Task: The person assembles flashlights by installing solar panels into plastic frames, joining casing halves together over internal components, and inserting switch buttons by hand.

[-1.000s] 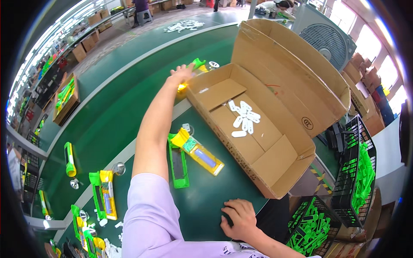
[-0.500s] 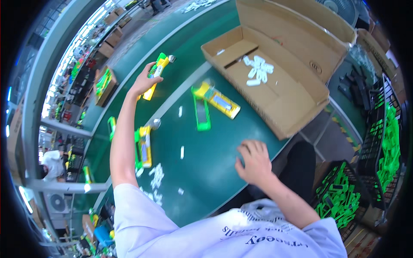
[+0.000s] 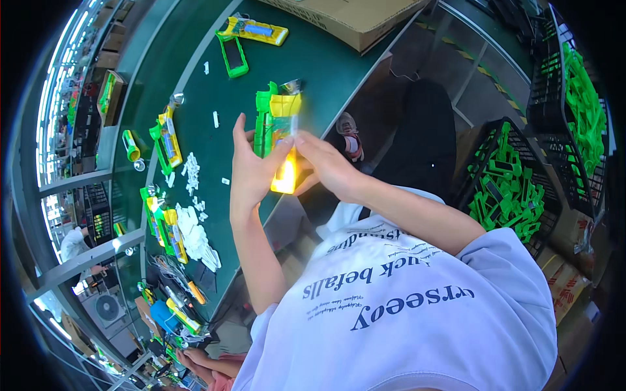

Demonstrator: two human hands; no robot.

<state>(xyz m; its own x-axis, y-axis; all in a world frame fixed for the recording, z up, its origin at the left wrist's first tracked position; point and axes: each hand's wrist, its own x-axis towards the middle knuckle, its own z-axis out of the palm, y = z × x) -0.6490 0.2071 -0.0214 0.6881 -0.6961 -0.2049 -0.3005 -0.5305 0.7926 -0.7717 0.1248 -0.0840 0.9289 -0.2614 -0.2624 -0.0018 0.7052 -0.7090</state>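
Between my two hands is an opened flashlight (image 3: 284, 107), its green shell half beside the yellow body and a clear lamp head at the top. The lower part of its yellow body glows brightly. My left hand (image 3: 251, 171) grips it from the left, thumb across the front. From the other side my right hand (image 3: 329, 168) closes on it, fingertips pressed near a small white piece on the body. Farther up the green table lies another opened flashlight (image 3: 261, 31) with its green frame (image 3: 233, 58). To the left lies a third opened flashlight (image 3: 169, 140).
Small white parts (image 3: 191, 173) and a white heap (image 3: 197, 238) lie on the table's left. A cardboard box (image 3: 372, 23) stands at the far edge. Black crates of green shells (image 3: 512, 189) stand at right. A co-worker's hands (image 3: 202, 365) show at lower left.
My left hand has come back toward me with the flashlight, and my right hand has joined it. The flashlight's lower part now glows. The view has shifted, leaving the box mostly out of sight.
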